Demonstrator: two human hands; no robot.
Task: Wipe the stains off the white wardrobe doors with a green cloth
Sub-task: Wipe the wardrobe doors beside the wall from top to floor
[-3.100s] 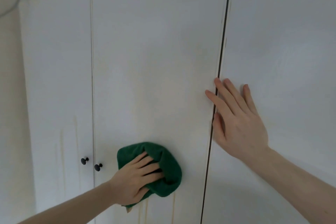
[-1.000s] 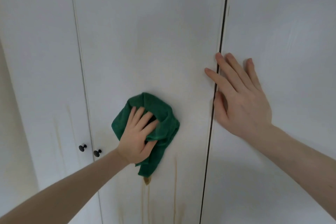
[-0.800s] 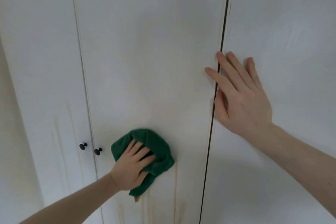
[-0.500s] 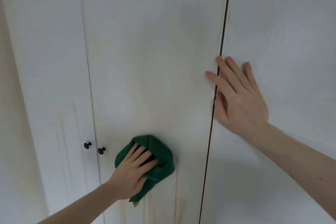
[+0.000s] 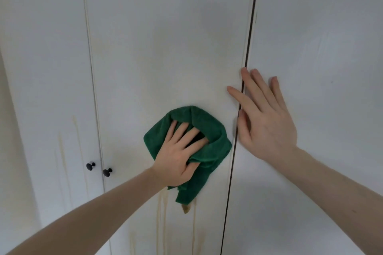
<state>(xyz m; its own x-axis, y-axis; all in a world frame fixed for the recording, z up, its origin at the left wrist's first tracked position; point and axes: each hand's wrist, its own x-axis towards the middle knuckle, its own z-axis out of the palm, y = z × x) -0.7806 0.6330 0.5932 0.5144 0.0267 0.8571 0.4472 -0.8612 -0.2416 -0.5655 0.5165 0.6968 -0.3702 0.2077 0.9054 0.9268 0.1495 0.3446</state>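
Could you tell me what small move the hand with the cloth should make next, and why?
Probably draw the green cloth straight down: the left hand presses it on the middle door, and yellowish drip streaks run just below it, unwiped.

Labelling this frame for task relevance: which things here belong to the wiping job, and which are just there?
In the job:
- green cloth, gripped by the left hand
- middle wardrobe door, with brown drip stains below the cloth
- right hand, flat across the door gap
- left wardrobe door, with stain streaks

Just there:
- two black knobs
- right wardrobe door, no clear stains visible
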